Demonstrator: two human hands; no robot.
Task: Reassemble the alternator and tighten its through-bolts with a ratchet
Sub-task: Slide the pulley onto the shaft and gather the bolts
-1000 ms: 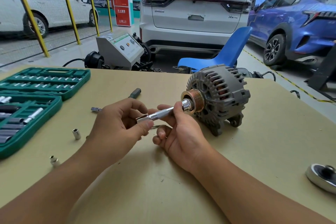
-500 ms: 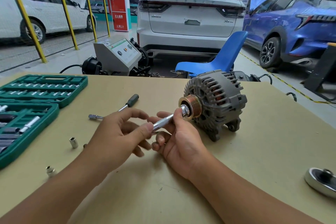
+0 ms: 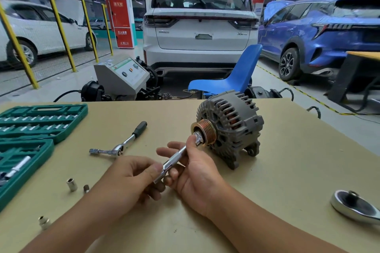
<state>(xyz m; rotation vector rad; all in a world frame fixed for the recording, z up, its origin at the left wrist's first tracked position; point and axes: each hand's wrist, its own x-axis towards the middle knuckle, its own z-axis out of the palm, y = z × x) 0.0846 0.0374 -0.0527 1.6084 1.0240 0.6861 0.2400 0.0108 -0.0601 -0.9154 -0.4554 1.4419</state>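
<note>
Chrome extension bar (image 3: pixel 174 160) at alternator (image 3: pixel 230 127) pulley, pinched in both hands' fingers (image 3: pixel 156 167).

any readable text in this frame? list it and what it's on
"X6": badge on the white SUV's tailgate; the letters after it are blurred.
Red sign on the pillar: Chinese characters, too blurred to read.
Grey machine's panel: labels too small.
Alternator, socket case: none legible.

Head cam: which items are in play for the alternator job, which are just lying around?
In play:
alternator
extension bar with socket on the pulley
left hand pinching the bar's end
right hand holding the bar
ratchet, on the table, unheld

Lying about:
socket case
loose sockets
metal dish
blue chair
</note>
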